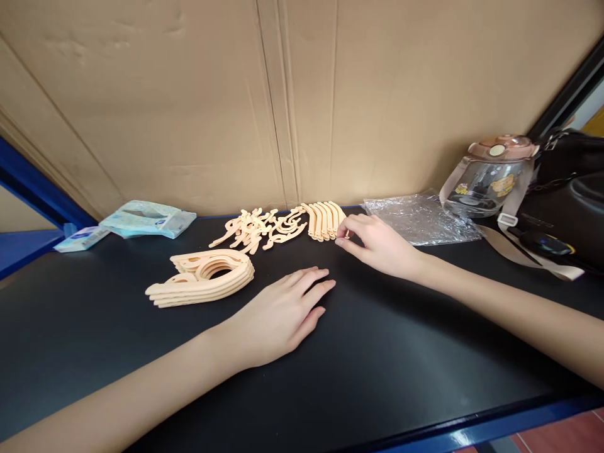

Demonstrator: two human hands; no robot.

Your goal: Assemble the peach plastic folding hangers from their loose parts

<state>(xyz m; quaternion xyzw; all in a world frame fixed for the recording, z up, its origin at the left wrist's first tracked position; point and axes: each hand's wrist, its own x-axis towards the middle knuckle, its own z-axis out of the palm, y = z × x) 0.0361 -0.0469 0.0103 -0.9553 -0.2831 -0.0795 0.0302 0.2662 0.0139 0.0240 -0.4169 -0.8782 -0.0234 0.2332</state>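
Observation:
My left hand (pixel 283 314) rests palm down on the black table, its fingers spread and nothing in them. Beyond it to the left lies a stack of beige curved plastic pieces (pixel 207 280). My right hand (pixel 375 242) is at the right end of a row of beige curved arms (pixel 323 220), thumb and fingertips pinched together. A small bit shows between those fingertips, too small to name. Left of the row, a loose pile of beige hook-like pieces (pixel 259 228) is spread near the cardboard wall.
Two light-blue packets (pixel 146 219) lie at the back left. A clear plastic bag (pixel 419 217) is at the back right, beside a strapped bottle (pixel 491 179) and a black bag (pixel 566 195). The cardboard wall (pixel 212 107) closes the table's back.

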